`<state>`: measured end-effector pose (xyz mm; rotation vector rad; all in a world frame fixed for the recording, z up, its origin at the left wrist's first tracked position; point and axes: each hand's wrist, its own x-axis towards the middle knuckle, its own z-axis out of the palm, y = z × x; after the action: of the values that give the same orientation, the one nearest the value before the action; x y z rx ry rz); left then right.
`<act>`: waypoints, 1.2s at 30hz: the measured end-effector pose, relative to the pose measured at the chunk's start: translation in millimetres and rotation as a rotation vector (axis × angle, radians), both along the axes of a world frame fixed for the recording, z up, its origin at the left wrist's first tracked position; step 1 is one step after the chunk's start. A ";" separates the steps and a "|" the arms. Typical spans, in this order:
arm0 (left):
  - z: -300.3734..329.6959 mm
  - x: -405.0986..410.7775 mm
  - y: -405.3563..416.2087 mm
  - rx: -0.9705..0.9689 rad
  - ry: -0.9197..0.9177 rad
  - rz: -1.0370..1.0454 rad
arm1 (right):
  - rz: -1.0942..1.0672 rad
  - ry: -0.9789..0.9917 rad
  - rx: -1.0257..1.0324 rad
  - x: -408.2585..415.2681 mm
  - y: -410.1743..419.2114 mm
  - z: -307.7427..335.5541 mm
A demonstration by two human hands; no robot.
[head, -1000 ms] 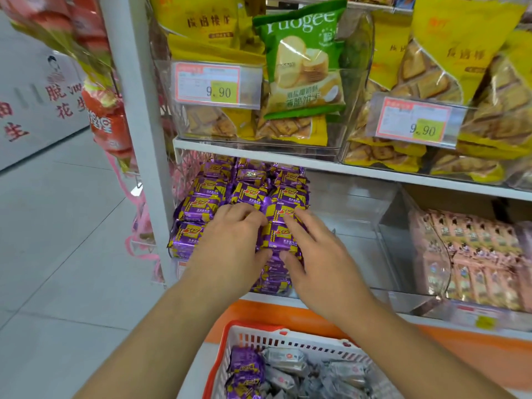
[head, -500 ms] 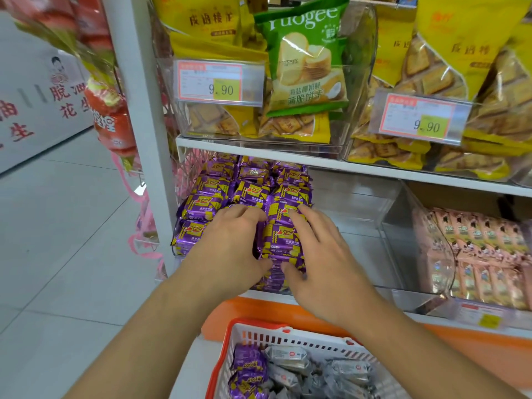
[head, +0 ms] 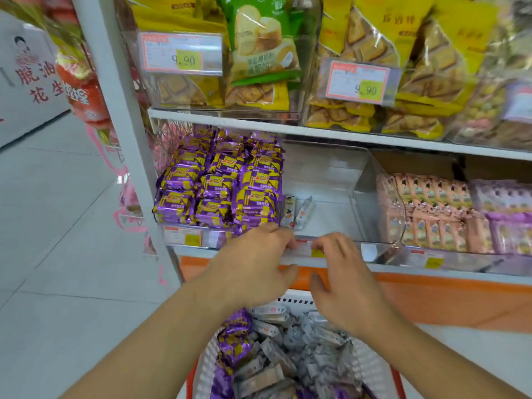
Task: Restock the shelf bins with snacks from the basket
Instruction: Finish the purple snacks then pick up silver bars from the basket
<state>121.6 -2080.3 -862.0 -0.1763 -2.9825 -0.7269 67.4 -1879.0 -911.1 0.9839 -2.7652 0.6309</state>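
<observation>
Purple snack packs [head: 218, 182] fill the left clear bin on the lower shelf. The middle clear bin [head: 331, 220] holds only two small silver packs [head: 296, 214] at its left front. Below, a red-and-white basket [head: 371, 367] holds several silver packs [head: 290, 349] and purple packs [head: 234, 335]. My left hand [head: 253, 266] and my right hand [head: 345, 280] hover in front of the shelf edge above the basket, fingers loosely curled, holding nothing.
A bin of pink packs [head: 429, 214] stands to the right. The upper shelf carries yellow cracker bags [head: 374, 38] and a green bag [head: 262, 38] behind price tags. A white upright [head: 121, 110] bounds the shelf at left, with tiled floor [head: 57, 240] beyond.
Both hands have pulled back from the purple packs, down and toward me, and hang in front of the shelf edge. The view has moved closer and tilted down.
</observation>
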 end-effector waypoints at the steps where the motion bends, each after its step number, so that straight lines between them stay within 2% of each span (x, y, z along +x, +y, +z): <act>1: -9.0 1.8 8.4 -0.030 -0.054 -0.024 | -0.010 -0.019 0.027 4.3 8.0 -7.4; 6: -75.6 24.6 42.6 -0.127 -0.276 -0.048 | -0.052 -0.219 0.256 30.7 49.7 -60.2; 13: -176.2 65.4 58.5 -0.163 -0.579 -0.050 | -0.081 -0.725 0.656 45.4 112.1 -135.8; 15: -198.5 72.8 65.4 -0.183 -0.660 -0.076 | -0.096 -0.813 0.747 50.9 117.2 -149.7; 19: -229.9 76.3 89.3 -0.147 -0.727 -0.104 | -0.041 -0.737 0.957 69.7 117.3 -175.2; 22: -240.9 75.0 115.0 -0.118 -0.737 -0.133 | -0.026 -0.747 1.026 81.3 120.9 -195.9; 25: -252.0 76.0 140.0 0.017 -0.811 -0.148 | -0.014 -0.736 1.064 82.7 124.2 -210.4; 32: -258.8 73.3 171.1 0.151 -0.935 -0.165 | 0.080 -0.632 1.107 74.7 123.7 -202.2; 36: -251.6 69.2 170.0 0.217 -0.988 -0.125 | 0.081 -0.620 1.007 79.9 120.9 -198.3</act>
<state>190.9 -1910.2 -1113.6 0.0329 -3.7533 -1.5123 147.2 -1758.1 -1109.5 1.1720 -3.6634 -0.6903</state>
